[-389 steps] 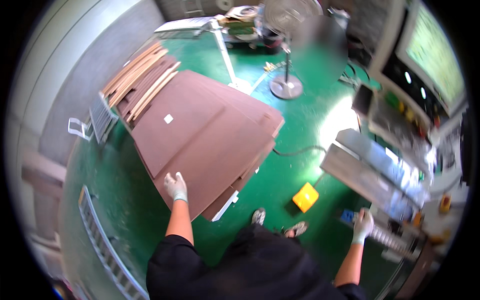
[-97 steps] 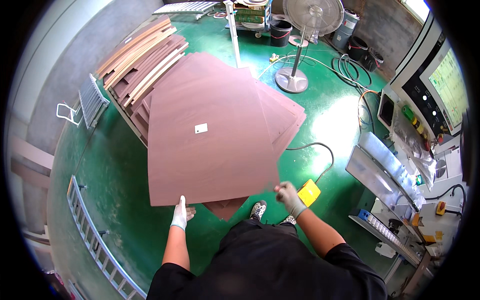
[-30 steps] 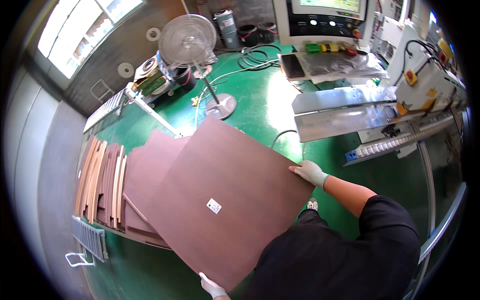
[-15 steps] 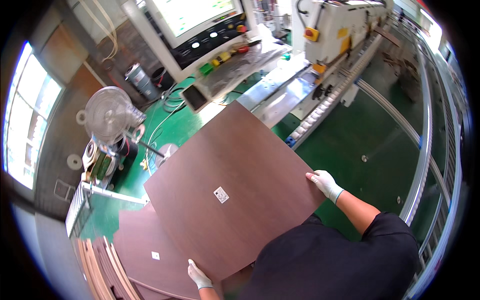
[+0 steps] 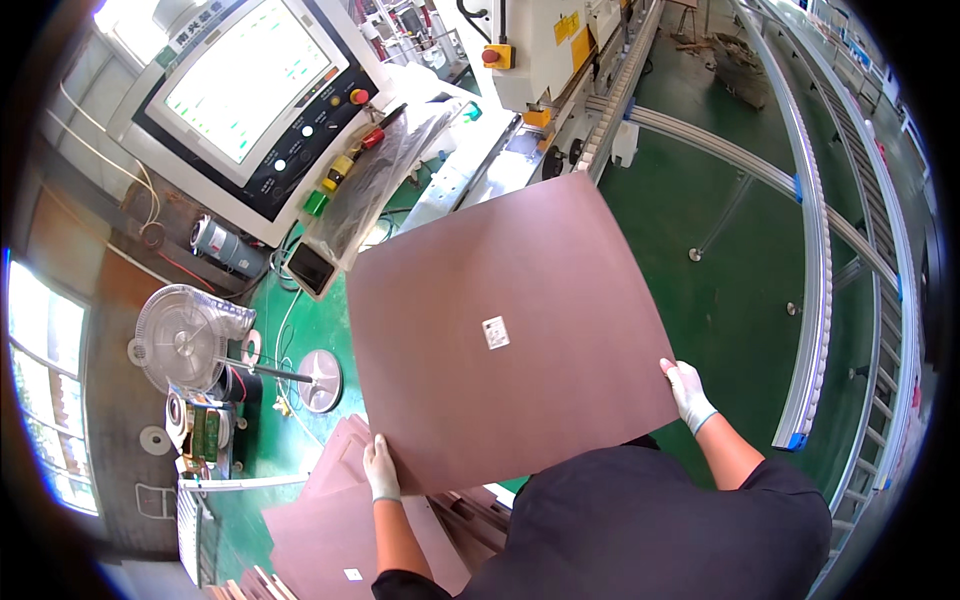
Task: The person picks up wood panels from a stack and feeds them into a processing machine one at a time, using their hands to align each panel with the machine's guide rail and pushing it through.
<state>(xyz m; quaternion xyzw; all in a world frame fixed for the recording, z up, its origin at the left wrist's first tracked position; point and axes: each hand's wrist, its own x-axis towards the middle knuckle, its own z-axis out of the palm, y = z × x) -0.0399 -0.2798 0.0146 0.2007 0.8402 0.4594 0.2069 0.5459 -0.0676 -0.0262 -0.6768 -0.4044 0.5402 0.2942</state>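
A large brown panel [image 5: 440,300] with a small white label [image 5: 496,333] near its middle is held up in front of my body. My left hand [image 5: 381,470], in a white glove, grips its near left corner, thumb on top and the other fingers hidden below. At the right edge, near its front corner, my gloved right hand [image 5: 687,394] is closed on the panel in the same way. Lower left, beneath the held panel, lie other brown panels [image 5: 310,540], one bearing a white label.
A machine with a screen [image 5: 250,85] and buttons stands far left, its feed rail [image 5: 465,165] beyond the panel. Roller conveyors [image 5: 815,300] curve along the right. A standing fan [image 5: 183,340] and a cart of tape rolls [image 5: 200,425] are at left, on green floor.
The held panel has turned clockwise and moved up off the panel stack, toward the feed rail. Both hands stay on it; the left hand has risen. The view has swung right.
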